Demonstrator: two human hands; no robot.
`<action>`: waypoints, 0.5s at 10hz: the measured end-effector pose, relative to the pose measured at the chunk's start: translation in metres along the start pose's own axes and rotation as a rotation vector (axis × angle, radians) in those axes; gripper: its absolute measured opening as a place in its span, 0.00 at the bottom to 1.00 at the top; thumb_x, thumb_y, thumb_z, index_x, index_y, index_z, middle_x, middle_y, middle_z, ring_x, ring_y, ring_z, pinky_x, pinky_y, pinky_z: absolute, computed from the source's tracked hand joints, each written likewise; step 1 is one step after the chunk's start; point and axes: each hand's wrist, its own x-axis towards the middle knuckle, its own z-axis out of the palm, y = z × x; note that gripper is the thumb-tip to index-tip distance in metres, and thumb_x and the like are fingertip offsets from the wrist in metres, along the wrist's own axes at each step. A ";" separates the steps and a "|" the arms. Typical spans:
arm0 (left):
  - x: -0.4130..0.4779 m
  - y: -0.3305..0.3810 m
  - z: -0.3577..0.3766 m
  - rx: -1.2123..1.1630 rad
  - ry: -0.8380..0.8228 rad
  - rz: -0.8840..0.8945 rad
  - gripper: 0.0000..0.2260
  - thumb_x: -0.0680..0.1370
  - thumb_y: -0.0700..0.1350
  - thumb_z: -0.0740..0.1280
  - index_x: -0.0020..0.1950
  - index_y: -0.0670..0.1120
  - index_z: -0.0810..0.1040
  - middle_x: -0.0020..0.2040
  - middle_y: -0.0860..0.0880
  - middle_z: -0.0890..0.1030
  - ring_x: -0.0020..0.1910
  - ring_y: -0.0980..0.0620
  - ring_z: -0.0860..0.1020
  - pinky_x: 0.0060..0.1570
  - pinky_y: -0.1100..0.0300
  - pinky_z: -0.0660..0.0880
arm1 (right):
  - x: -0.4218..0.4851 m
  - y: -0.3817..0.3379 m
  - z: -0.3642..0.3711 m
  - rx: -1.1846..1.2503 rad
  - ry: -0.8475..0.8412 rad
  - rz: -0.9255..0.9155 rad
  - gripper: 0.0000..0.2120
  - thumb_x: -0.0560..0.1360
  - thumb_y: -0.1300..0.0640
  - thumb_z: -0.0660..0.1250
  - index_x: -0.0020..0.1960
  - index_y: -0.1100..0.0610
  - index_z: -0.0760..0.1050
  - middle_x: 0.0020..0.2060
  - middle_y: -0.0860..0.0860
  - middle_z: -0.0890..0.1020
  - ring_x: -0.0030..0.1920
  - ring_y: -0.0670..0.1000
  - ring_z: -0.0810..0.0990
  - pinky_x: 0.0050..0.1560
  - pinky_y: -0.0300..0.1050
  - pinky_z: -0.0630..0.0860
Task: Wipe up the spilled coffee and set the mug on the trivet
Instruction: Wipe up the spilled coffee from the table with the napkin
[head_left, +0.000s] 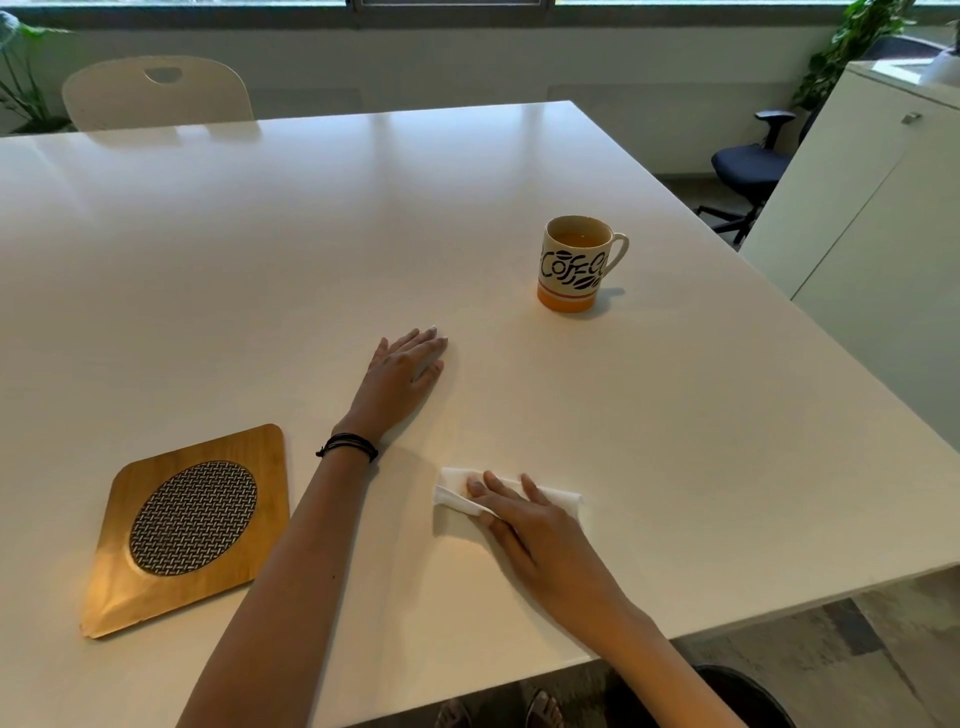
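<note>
A cream mug (576, 265) with dark lettering and an orange base stands upright at the right middle of the white table (260, 249), with brown liquid inside. Near the front left lies a wooden trivet (192, 525) with a round woven insert, nothing on it. My right hand (540, 535) presses flat on a folded white paper towel (457, 496) near the front edge; the towel shows a faint brown stain by my fingertips. My left hand (410, 369) rests flat on the table, fingers apart, holding nothing, between the trivet and the mug.
A white chair (156, 93) stands at the table's far side. A dark office chair (753, 161) and a white cabinet (878, 208) are to the right. A dark round bin (748, 696) sits on the floor below the front edge. Plants stand in both far corners.
</note>
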 end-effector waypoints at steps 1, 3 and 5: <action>0.000 0.000 0.000 0.001 0.001 -0.004 0.17 0.80 0.45 0.57 0.69 0.48 0.68 0.74 0.50 0.64 0.74 0.53 0.58 0.74 0.50 0.47 | -0.004 -0.001 0.002 0.052 -0.059 0.005 0.18 0.80 0.53 0.53 0.69 0.52 0.67 0.69 0.46 0.69 0.71 0.39 0.60 0.75 0.39 0.48; 0.000 -0.001 0.001 -0.004 0.002 -0.005 0.17 0.80 0.45 0.57 0.69 0.49 0.68 0.74 0.50 0.64 0.74 0.54 0.58 0.74 0.51 0.46 | -0.013 -0.002 -0.010 0.169 -0.266 0.111 0.17 0.80 0.50 0.53 0.68 0.44 0.67 0.65 0.34 0.65 0.71 0.41 0.52 0.72 0.42 0.53; 0.000 -0.001 0.001 0.002 0.002 -0.009 0.17 0.80 0.44 0.57 0.69 0.48 0.68 0.74 0.50 0.65 0.74 0.54 0.57 0.74 0.50 0.46 | -0.009 -0.018 -0.038 0.772 -0.461 0.196 0.15 0.79 0.49 0.55 0.40 0.45 0.77 0.36 0.36 0.76 0.36 0.36 0.71 0.40 0.31 0.67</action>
